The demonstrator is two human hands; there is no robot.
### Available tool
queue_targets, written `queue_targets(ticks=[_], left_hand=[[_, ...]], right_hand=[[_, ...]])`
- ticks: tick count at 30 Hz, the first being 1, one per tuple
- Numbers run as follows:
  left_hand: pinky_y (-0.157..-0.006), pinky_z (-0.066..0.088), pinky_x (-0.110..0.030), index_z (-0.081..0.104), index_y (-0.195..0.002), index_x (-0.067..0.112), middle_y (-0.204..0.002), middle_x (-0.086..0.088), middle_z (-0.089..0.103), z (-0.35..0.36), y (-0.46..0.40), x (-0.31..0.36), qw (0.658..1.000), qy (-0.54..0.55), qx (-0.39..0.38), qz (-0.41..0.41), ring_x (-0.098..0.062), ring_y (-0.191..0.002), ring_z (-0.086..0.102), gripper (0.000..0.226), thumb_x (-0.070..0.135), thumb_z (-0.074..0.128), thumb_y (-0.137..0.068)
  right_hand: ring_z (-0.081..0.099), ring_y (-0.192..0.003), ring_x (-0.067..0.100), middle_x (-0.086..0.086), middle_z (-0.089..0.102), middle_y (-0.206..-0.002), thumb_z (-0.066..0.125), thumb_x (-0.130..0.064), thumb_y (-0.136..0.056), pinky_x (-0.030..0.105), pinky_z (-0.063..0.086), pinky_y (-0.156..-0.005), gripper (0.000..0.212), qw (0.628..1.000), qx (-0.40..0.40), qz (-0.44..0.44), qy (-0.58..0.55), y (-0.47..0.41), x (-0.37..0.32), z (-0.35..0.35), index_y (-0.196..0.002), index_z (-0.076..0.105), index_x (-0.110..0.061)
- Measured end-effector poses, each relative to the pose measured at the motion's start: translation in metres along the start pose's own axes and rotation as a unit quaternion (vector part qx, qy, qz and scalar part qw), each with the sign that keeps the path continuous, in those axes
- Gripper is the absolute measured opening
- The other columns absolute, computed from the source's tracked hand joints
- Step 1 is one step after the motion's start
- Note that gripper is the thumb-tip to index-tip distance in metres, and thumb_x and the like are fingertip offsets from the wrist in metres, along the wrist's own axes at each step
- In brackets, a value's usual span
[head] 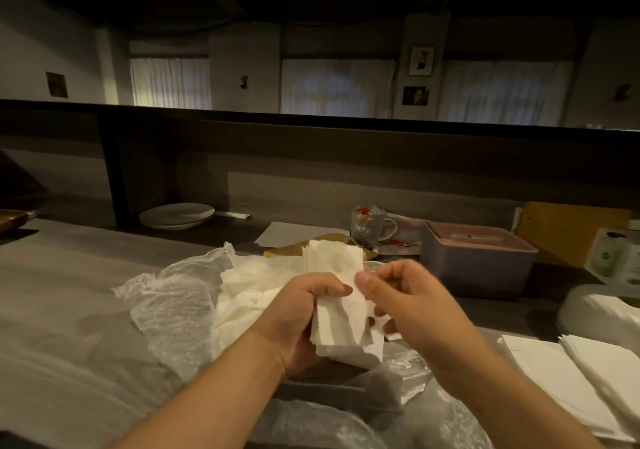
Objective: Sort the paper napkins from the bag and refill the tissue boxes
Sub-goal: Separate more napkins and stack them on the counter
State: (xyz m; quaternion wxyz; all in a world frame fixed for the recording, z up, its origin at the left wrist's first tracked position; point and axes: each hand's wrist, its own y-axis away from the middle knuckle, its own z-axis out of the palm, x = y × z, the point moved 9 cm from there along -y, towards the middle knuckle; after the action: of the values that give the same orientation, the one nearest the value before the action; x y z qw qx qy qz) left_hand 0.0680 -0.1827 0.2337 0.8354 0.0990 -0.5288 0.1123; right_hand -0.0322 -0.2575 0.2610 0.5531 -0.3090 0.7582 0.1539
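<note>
My left hand (304, 313) grips a thick stack of white paper napkins (337, 296), held upright above the counter. My right hand (405, 299) pinches the stack's right edge with thumb and fingers. Behind and under my hands lies a crumpled clear plastic bag (173, 306) with more white napkins (242, 296) spilling from it. A pink tissue box with a slotted lid (478, 258) stands at the right rear. Flat piles of sorted napkins (588, 376) lie at the right edge.
Stacked plates (177, 215) sit at the back left under the raised bar ledge. A glass mug (369, 227) with packets stands beside the pink box. A brown envelope (571, 230) and a white-green package (613, 258) are at far right. A white lid or container (599, 313) lies near the piles.
</note>
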Motion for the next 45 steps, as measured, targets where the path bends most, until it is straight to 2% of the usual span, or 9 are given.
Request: queue_targets(ticks=[3, 5, 8, 15, 19, 24, 28, 39, 45], left_hand=[[-0.074, 0.060, -0.044, 0.061, -0.116, 0.016, -0.086, -0.013, 0.076, -0.001, 0.001, 0.002, 0.999, 0.014, 0.022, 0.022, -0.033, -0.087, 0.069, 0.038, 0.014, 0.059, -0.078], [-0.069, 0.060, -0.043, 0.060, -0.115, 0.017, -0.085, -0.013, 0.076, 0.004, 0.004, 0.006, 0.999, 0.023, 0.016, 0.025, -0.033, -0.083, 0.072, 0.037, 0.016, 0.060, -0.078], [-0.070, 0.063, -0.044, 0.065, -0.118, 0.016, -0.090, -0.010, 0.078, 0.001, 0.004, 0.015, 0.998, -0.003, 0.022, 0.063, -0.028, -0.082, 0.076, 0.035, 0.020, 0.067, -0.083], [-0.087, 0.063, -0.036, 0.061, -0.126, 0.038, -0.121, 0.008, 0.066, -0.015, 0.017, 0.031, 0.943, -0.289, 0.078, 0.145, -0.018, -0.109, 0.067, 0.069, 0.005, 0.088, -0.072], [-0.084, 0.062, -0.027, 0.059, -0.127, 0.047, -0.119, 0.018, 0.066, -0.018, 0.031, 0.012, 0.897, -0.419, 0.060, 0.128, -0.006, -0.102, 0.068, 0.064, 0.019, 0.089, -0.077], [-0.102, 0.043, -0.023, 0.040, -0.142, 0.056, -0.142, 0.027, 0.046, -0.018, 0.030, -0.005, 0.843, -0.525, 0.022, 0.111, -0.002, -0.126, 0.048, 0.078, 0.045, 0.084, -0.079], [-0.101, 0.048, -0.023, 0.044, -0.139, 0.058, -0.139, 0.028, 0.050, -0.017, 0.029, -0.003, 0.854, -0.505, 0.023, 0.126, 0.000, -0.124, 0.050, 0.075, 0.043, 0.086, -0.077], [-0.078, 0.061, -0.026, 0.069, -0.114, 0.043, -0.101, 0.024, 0.070, -0.021, 0.033, 0.005, 0.865, -0.476, 0.067, 0.141, 0.001, -0.091, 0.067, 0.041, 0.024, 0.085, -0.081], [-0.073, 0.062, -0.025, 0.069, -0.109, 0.034, -0.099, 0.021, 0.073, 0.002, 0.042, 0.019, 0.898, -0.400, 0.087, 0.158, -0.003, -0.092, 0.072, 0.030, 0.031, 0.081, -0.082]], right_hand=[[0.070, -0.105, 0.020, -0.005, 0.073, -0.115, 0.076, -0.069, -0.061, 0.041, 0.061, -0.089, 0.076, 0.990, -0.124, 0.056, -0.033, 0.005, 0.010, 0.026, -0.123, 0.062, -0.028], [0.073, -0.104, 0.022, -0.004, 0.077, -0.109, 0.083, -0.045, -0.077, 0.048, 0.059, -0.095, 0.050, 0.985, -0.153, 0.049, -0.059, 0.006, 0.009, 0.033, -0.120, 0.068, -0.026], [0.074, -0.100, 0.022, -0.002, 0.078, -0.105, 0.080, -0.016, -0.086, 0.050, 0.059, -0.094, 0.033, 0.989, -0.140, 0.025, -0.033, 0.005, 0.005, 0.025, -0.116, 0.070, -0.025], [0.070, -0.080, 0.015, -0.006, 0.074, -0.086, 0.077, -0.026, -0.083, 0.040, 0.059, -0.075, 0.017, 0.986, -0.030, -0.054, 0.153, 0.015, -0.013, -0.020, -0.098, 0.072, -0.032], [0.068, -0.083, 0.005, -0.015, 0.068, -0.104, 0.069, -0.016, -0.089, 0.023, 0.056, -0.067, 0.040, 0.986, -0.050, -0.053, 0.150, 0.029, 0.009, -0.014, -0.117, 0.062, -0.044], [0.045, -0.132, 0.013, -0.016, 0.040, -0.146, 0.073, -0.026, -0.089, 0.034, 0.044, -0.109, 0.086, 0.985, -0.118, -0.036, 0.122, 0.038, 0.033, 0.006, -0.149, 0.020, -0.054], [0.051, -0.127, 0.013, -0.013, 0.042, -0.145, 0.081, -0.047, -0.076, 0.037, 0.050, -0.108, 0.091, 0.985, -0.102, -0.048, 0.133, 0.036, 0.035, -0.001, -0.147, 0.025, -0.058], [0.069, -0.093, 0.005, -0.017, 0.072, -0.102, 0.082, -0.029, -0.083, 0.035, 0.060, -0.090, 0.041, 0.980, -0.089, -0.028, 0.177, 0.028, 0.038, -0.012, -0.116, 0.062, -0.043], [0.073, -0.101, 0.021, -0.002, 0.076, -0.103, 0.080, -0.020, -0.085, 0.050, 0.059, -0.095, 0.031, 0.992, -0.020, -0.033, -0.120, 0.039, 0.013, -0.027, -0.114, 0.071, -0.028]])
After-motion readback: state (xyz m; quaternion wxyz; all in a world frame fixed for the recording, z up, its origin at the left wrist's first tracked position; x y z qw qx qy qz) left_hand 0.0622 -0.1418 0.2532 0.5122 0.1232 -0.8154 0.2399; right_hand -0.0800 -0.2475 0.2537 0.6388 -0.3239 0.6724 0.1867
